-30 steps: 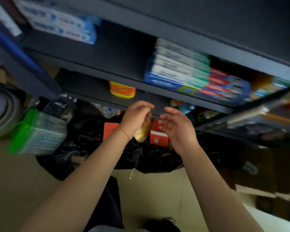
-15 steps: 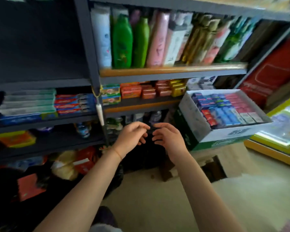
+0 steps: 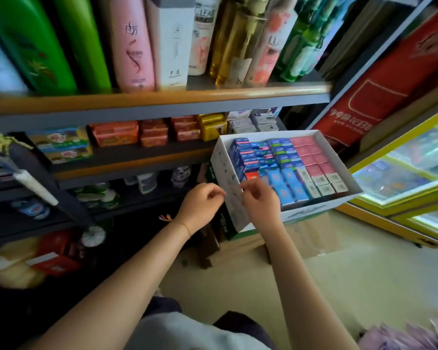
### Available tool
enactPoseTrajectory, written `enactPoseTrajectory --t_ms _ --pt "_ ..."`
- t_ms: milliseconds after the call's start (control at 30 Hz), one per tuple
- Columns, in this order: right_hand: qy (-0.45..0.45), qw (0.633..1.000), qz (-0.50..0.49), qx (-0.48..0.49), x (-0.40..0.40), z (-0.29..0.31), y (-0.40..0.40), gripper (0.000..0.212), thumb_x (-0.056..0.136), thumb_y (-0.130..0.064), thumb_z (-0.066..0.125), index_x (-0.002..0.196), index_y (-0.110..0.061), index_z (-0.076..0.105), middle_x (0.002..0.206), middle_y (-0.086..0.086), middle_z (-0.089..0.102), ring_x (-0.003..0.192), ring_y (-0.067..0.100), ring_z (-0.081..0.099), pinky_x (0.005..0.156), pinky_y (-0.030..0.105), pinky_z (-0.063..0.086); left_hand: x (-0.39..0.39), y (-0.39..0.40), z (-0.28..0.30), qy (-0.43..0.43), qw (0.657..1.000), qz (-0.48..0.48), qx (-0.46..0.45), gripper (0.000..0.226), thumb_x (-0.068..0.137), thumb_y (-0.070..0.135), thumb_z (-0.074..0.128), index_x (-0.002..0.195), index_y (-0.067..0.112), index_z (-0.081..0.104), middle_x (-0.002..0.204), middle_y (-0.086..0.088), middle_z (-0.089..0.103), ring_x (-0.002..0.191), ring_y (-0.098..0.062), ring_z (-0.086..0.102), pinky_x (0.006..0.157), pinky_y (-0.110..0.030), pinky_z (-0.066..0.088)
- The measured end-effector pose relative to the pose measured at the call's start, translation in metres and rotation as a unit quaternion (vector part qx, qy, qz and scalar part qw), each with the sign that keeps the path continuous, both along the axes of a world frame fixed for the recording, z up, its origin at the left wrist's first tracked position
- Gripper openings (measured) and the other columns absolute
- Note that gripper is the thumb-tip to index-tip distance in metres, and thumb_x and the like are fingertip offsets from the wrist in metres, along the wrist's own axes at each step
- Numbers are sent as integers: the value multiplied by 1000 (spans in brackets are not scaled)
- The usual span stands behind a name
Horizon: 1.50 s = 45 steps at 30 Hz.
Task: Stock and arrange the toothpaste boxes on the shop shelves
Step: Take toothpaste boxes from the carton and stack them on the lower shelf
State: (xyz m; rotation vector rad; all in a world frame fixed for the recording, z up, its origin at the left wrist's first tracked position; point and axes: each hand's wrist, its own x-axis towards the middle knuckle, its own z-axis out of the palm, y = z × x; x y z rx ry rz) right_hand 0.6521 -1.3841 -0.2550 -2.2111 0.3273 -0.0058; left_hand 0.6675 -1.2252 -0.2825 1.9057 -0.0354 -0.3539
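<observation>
An open white carton stands at centre right, packed with upright toothpaste boxes in blue, pink and white. My left hand hovers just left of the carton's near corner, fingers curled, nothing visible in it. My right hand is over the carton's near left corner, fingers bent down toward the blue boxes there. Whether it touches a box is unclear.
Shelves fill the left and top, with shampoo bottles above, soap packs below and dark lower shelves. The carton rests on cardboard boxes. A yellow-framed glass cabinet stands at right. Pale floor lies below.
The view swung right and up from the low dark shelves to the carton. Both hands, empty throughout, now reach the carton's near corner, which looks closer and larger.
</observation>
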Motion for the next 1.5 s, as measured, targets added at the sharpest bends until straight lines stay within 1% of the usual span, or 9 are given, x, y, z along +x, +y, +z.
enactPoseTrajectory --t_ms 167,333,500,667,1033,1100,1233,1367,1500 --pt "-7 984 64 -167 36 6 -82 19 87 -17 65 105 -19 62 99 1 58 92 22 57 72 31 42 21 -59 7 -107 983 -72 132 18 95 19 56 101 20 73 110 3 62 110 -16 52 97 -34 42" --pt "101 886 323 -317 74 6 -141 89 76 -41 76 151 -29 29 156 -1 26 145 26 21 112 56 29 30 -119 -8 -186 931 -93 300 33 93 22 54 123 19 66 133 4 57 124 -20 50 106 -35 30" --pt "132 793 463 -373 104 -8 -172 120 71 -59 78 157 -29 0 165 -5 0 152 23 -2 117 61 14 27 -161 -16 -135 873 -71 463 37 98 30 46 132 20 55 145 3 45 130 -21 44 118 -42 15" --pt "59 740 536 -402 115 -23 -174 125 71 -56 79 155 -31 -10 163 5 6 151 27 4 115 63 14 27 -173 -14 -101 858 -50 502 42 99 29 48 141 25 49 153 6 38 137 -20 37 120 -41 7" --pt "-32 790 551 -266 120 17 -188 97 68 -51 75 146 -39 20 132 6 31 126 29 28 110 47 27 33 -176 -8 -26 872 -63 485 51 97 28 45 147 39 39 156 15 33 144 -12 30 123 -43 1" --pt "-27 809 545 -217 121 48 -193 95 67 -48 77 145 -41 22 127 4 31 123 27 29 106 46 32 37 -174 4 -6 887 -101 450 63 87 27 57 147 39 38 154 14 35 142 -17 34 120 -43 17" --pt "-19 853 519 -51 127 112 -209 81 71 -37 82 135 -42 32 113 -3 32 111 21 46 88 30 49 41 -185 52 61 980 -93 163 91 73 19 86 145 29 32 138 17 42 129 -6 41 100 -15 38" --pt "-35 857 504 98 139 173 -226 83 69 -34 83 136 -44 36 131 -2 39 116 12 54 87 28 54 47 -190 104 49 998 3 -33 127 53 43 93 153 44 15 150 15 39 134 -5 42 107 -30 44" --pt "-41 851 491 184 149 199 -238 74 78 -25 76 140 -34 36 110 -7 52 87 -8 60 78 17 49 45 -192 146 -14 988 26 -150 100 56 41 87 144 37 42 143 3 53 131 -13 51 105 -33 45"
